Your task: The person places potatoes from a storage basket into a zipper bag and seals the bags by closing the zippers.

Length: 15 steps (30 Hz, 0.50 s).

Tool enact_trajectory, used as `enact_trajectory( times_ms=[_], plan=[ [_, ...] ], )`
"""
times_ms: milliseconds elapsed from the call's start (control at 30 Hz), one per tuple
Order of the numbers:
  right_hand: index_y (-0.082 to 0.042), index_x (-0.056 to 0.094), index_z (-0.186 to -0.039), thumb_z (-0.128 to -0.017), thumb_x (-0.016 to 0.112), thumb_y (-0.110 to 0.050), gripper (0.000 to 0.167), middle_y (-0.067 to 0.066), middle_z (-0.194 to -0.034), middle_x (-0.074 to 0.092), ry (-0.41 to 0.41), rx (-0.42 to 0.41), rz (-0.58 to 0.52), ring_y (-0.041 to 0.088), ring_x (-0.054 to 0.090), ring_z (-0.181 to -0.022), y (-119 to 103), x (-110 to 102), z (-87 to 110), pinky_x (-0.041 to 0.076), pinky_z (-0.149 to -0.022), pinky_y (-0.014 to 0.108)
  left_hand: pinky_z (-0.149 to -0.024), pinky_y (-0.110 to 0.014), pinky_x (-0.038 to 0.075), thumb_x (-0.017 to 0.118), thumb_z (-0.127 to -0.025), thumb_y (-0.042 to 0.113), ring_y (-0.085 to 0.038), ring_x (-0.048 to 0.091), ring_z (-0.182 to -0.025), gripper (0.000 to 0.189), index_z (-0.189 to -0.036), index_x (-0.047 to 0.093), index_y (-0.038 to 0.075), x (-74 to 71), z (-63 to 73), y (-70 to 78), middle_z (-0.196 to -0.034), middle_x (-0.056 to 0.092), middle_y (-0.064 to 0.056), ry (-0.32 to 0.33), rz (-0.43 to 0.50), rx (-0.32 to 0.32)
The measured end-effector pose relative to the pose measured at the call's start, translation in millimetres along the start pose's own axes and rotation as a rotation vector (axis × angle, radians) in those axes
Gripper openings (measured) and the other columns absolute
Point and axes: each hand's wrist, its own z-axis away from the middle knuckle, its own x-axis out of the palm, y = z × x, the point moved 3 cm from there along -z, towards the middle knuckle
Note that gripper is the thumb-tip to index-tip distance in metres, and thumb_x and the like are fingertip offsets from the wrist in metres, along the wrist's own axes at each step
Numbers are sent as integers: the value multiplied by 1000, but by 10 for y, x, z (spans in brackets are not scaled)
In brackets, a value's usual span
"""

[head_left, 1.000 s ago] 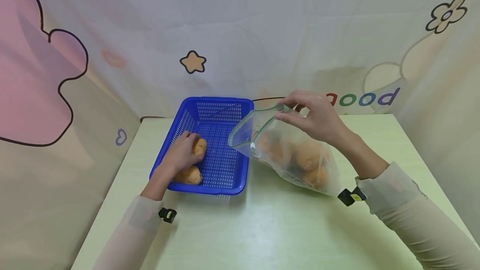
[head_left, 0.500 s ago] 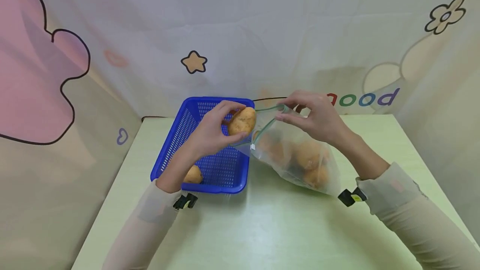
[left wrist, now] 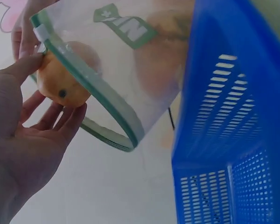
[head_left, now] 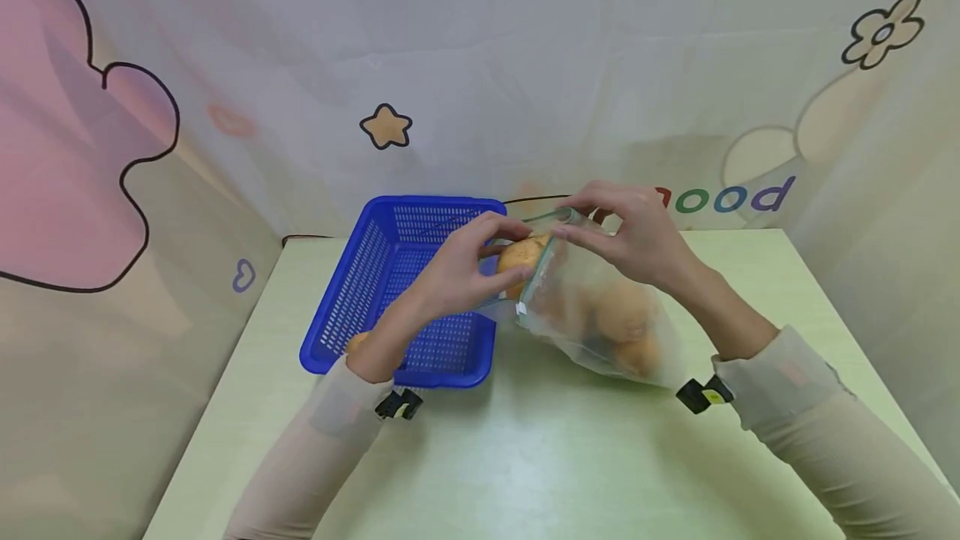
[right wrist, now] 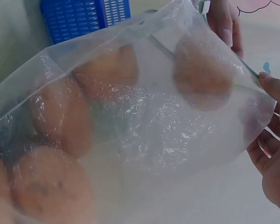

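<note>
My left hand [head_left: 468,269] grips a potato [head_left: 519,258] between thumb and fingers at the mouth of a clear zip bag [head_left: 585,332]. In the left wrist view the potato [left wrist: 60,81], with one dark spot, sits partly inside the green-edged opening. My right hand [head_left: 633,232] pinches the upper rim of the bag and holds it open. Through the plastic in the right wrist view, several potatoes [right wrist: 56,182] lie in the lower part of the bag. Another potato [head_left: 356,342] is in the blue basket [head_left: 487,357], mostly hidden by my left forearm.
The basket stands left of the bag on a pale green table [head_left: 480,465]. A printed cloth [head_left: 450,48] hangs behind the table and along its sides.
My left hand took the potato out of the basket and carried it rightward to the bag, where it is now partly inside the opening. My right hand stays on the rim.
</note>
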Motion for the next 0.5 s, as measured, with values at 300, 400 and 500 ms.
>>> enact_trajectory(
  times_ms=[300,400,500],
  plan=[
    [-7,80,-105,-84,89,-3,23,-6,-90,75,11,-1,-20,8,67,-81,26,8,25,56,-74,20,-102,-41,56,75,-102,28,-17,64,-122,38,-134,67,10,-122,228,-79,-130,68,0,46,-84,-26],
    [-8,81,-105,-84,89,-3,23,-6,-91,75,15,3,-15,8,67,-82,35,-4,30,56,-74,20,-105,-46,54,76,-101,32,-19,61,-127,43,-137,65,12,-296,385,-155,-133,66,-1,20,-149,-103],
    [-9,81,-106,-85,89,-5,23,-6,-92,75,16,18,-4,8,67,-83,49,-10,52,55,-75,19,-109,-51,51,78,-98,34,-25,57,-133,52,-142,62,13,-469,593,-289,-140,62,-6,-21,-213,-220]
  ],
)
